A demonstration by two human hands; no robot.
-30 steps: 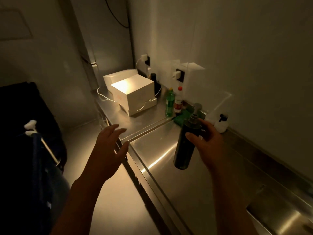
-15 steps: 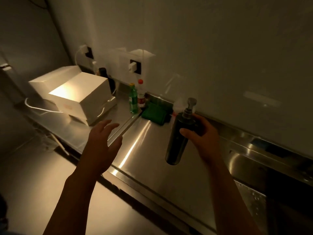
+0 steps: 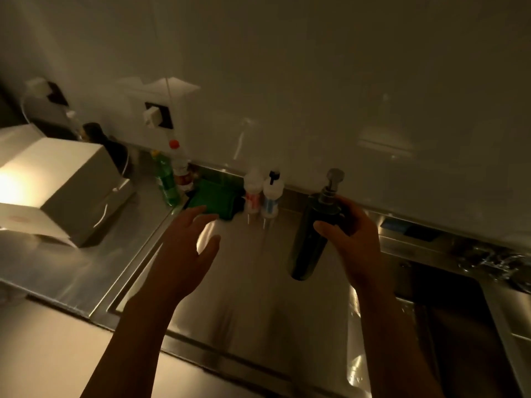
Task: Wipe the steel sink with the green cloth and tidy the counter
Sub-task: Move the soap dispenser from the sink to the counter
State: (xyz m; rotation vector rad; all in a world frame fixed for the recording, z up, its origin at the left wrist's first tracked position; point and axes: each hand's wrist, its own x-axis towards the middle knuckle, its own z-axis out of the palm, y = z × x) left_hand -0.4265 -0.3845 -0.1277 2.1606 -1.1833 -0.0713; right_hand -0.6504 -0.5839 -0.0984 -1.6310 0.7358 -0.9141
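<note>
The left hand and the right hand are bare. Both arms are bare too, as far down as they show.

You had a white box sitting off to the left, glowing on one side, a dark bottle tucked behind it, and a white plug in the wall socket.
</note>
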